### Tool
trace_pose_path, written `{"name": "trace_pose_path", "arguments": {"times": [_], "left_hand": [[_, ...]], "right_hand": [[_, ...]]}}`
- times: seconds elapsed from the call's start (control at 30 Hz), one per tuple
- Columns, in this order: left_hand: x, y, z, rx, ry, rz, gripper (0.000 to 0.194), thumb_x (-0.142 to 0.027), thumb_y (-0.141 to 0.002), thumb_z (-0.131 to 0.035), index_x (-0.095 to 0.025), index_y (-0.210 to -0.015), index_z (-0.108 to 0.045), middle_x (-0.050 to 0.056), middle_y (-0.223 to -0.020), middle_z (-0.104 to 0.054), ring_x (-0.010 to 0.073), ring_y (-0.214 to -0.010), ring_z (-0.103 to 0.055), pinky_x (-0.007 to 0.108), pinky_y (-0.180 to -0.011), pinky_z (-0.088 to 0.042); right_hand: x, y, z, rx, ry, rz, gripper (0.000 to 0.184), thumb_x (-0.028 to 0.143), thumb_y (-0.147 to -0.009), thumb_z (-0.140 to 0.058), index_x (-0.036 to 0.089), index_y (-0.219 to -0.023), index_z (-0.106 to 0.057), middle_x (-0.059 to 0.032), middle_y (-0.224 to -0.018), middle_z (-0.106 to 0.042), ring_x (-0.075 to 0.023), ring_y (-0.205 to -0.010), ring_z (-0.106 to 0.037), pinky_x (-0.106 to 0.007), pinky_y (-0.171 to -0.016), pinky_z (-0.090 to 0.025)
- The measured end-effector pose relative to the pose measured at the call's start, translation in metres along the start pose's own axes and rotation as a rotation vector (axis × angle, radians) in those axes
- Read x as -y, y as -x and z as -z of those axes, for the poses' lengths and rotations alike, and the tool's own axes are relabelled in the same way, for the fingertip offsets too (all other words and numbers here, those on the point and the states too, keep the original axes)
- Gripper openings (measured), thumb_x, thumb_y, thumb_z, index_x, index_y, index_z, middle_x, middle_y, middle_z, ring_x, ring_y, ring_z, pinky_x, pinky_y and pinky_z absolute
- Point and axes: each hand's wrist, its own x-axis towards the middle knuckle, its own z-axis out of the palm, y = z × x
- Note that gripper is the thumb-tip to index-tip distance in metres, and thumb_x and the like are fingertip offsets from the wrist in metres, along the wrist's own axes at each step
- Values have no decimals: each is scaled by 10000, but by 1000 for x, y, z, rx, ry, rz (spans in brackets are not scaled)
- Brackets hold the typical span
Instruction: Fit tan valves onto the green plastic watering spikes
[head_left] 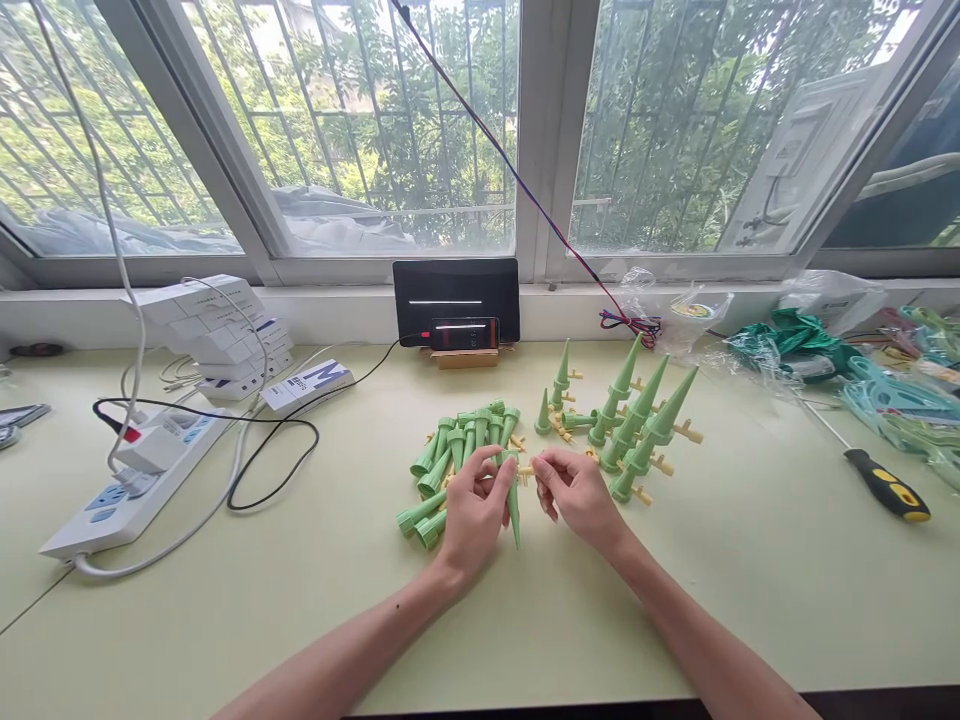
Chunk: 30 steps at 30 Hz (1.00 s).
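My left hand (476,510) is closed around a green plastic watering spike (514,515), its tip pointing down toward me. A small yellow valve (524,471) sticks out sideways at the spike's upper end. The fingertips of my right hand (579,492) pinch the valve's outer end. Beside my left hand lies a pile of green spikes (481,430), with bits of yellow showing among them. Beyond my right hand, several stacked spikes (664,422) stand tip up, yellow valves jutting from their sides. A short green spike (543,412) stands just left of them.
A power strip (97,530) with cables and white boxes (225,340) occupy the left. At the back, a phone (465,334) leans before a dark tablet (456,285). A screwdriver (885,485) and plastic bags (795,345) lie to the right. Windows rise behind the table.
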Motion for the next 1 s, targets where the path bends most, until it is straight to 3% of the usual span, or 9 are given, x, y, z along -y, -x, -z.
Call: {"name": "trace_pose_path", "arguments": {"times": [0.2, 0.4, 0.77, 1.0], "left_hand": [[0, -1, 0, -9, 9, 11, 297, -448, -869, -639, -204, -1023, -569, -78, -600, -512, 70, -378, -481, 195, -366, -399], [-3, -4, 2, -48, 37, 48, 333, -476, -860, -644, -200, -1025, -559, -68, -590, -531, 88, -389, -496, 206, -364, -406], [-8, -3, 2, -41, 39, 65, 367, -491, -825, -676, -183, -1006, -594, -67, -563, -517, 70, -362, -428, 196, -330, -371], [-11, -4, 4, -34, 84, 185, 405, -510, -785, -709, -175, -988, -608, -75, -526, -518, 63, -325, -383, 194, -295, -334]], "right_hand": [[2, 1, 0, -7, -1, 36, 371, 465, -933, -578, 177, -700, -572, 15, -579, -533, -108, -450, -501, -246, -424, -417], [1, 1, 1, -29, 14, 79, 229, 406, -886, -663, 181, -928, -658, -13, -712, -612, -135, -559, -565, -271, -503, -500], [-2, 1, 9, 5, 215, 295, 100, 259, -914, -630, 205, -842, -674, -1, -714, -573, -129, -562, -554, -274, -522, -480], [0, 0, 10, 15, 301, 458, 140, 168, -929, -576, 212, -872, -696, -33, -789, -626, -143, -637, -580, -273, -548, -498]]}}
